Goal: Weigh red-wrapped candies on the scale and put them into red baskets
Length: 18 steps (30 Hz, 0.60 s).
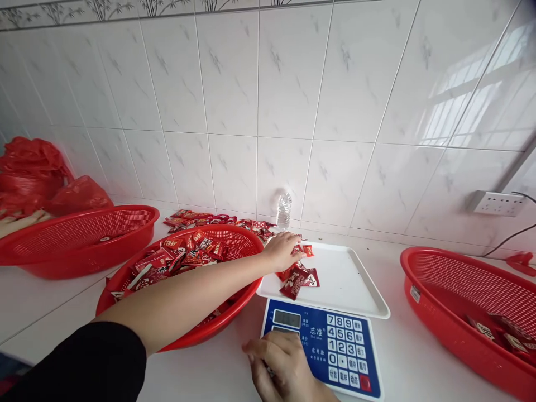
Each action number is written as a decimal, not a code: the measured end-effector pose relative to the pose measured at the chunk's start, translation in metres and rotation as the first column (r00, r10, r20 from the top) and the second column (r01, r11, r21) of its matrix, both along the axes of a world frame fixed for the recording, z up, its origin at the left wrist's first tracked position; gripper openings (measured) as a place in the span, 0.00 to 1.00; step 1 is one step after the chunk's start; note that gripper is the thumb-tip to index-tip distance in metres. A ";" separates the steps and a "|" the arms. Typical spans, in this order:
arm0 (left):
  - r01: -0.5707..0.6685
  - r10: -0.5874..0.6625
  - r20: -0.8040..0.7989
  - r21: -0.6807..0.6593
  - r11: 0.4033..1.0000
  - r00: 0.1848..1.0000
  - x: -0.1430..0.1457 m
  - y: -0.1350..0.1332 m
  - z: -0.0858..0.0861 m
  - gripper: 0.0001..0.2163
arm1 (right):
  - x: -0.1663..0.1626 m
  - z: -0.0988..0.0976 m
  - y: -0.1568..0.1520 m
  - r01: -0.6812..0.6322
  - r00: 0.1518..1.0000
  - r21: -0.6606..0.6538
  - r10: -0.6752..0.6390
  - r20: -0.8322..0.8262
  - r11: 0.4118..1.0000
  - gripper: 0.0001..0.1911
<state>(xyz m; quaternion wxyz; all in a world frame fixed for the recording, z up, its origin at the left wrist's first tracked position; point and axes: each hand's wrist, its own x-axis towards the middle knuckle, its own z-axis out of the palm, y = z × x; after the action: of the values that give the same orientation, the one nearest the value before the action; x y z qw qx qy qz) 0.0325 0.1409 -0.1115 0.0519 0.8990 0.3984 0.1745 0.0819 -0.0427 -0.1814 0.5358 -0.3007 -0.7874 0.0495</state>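
Observation:
My left hand [285,252] reaches across the red basket [247,312] to the white weighing tray [339,273]. Its fingers are curled round small red snack packets, partly hidden by the hand. Just below it, several dark red snack packets [294,282] lie on the tray's left side. More red packets [196,257] are heaped in the basket under my forearm. My right hand [285,363] is loosely closed over the lower left of the blue scale panel [314,329], partly covering its displays; I see nothing held in it.
Another red basket [129,223] stands at the left, by red plastic bags [33,167] and another person's hand [25,222]. Loose packets [201,218] and a clear bottle [284,210] are along the tiled wall. A third basket [422,296] with packets stands right, below a power strip [498,203].

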 end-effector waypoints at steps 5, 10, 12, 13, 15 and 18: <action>-0.073 0.033 -0.174 -0.225 0.972 0.984 0.017 0.007 -0.014 0.30 | -0.003 -0.008 0.001 0.052 0.997 0.051 -0.049 -0.052 0.997 0.11; -0.041 -0.012 -0.183 -0.283 0.958 0.983 0.032 0.019 -0.012 0.29 | -0.007 -0.010 0.003 0.096 0.988 0.083 -0.085 -0.126 0.992 0.11; 0.056 -0.102 -0.129 -0.315 0.947 0.986 0.034 0.023 -0.009 0.27 | -0.009 -0.011 0.003 0.119 0.984 0.062 -0.109 -0.142 0.991 0.11; 0.097 -0.137 -0.100 -0.332 0.938 0.986 0.033 0.024 -0.008 0.27 | -0.009 -0.011 0.003 0.121 0.983 0.046 -0.114 -0.142 0.992 0.11; 0.144 -0.172 -0.044 -0.369 0.918 0.984 0.030 0.029 -0.005 0.28 | -0.009 -0.012 0.003 0.109 0.985 0.021 -0.105 -0.137 0.994 0.12; 0.150 -0.156 0.019 -0.414 0.898 0.988 0.020 0.033 0.001 0.29 | -0.008 -0.014 0.003 0.073 0.991 0.002 -0.072 -0.112 0.997 0.12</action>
<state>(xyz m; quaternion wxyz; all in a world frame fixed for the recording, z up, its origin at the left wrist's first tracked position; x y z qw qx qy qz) 0.0525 0.1739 -0.1105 0.2520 0.8972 0.3549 0.0746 0.0735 -0.0400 -0.1951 0.5814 -0.3243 -0.7448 0.0446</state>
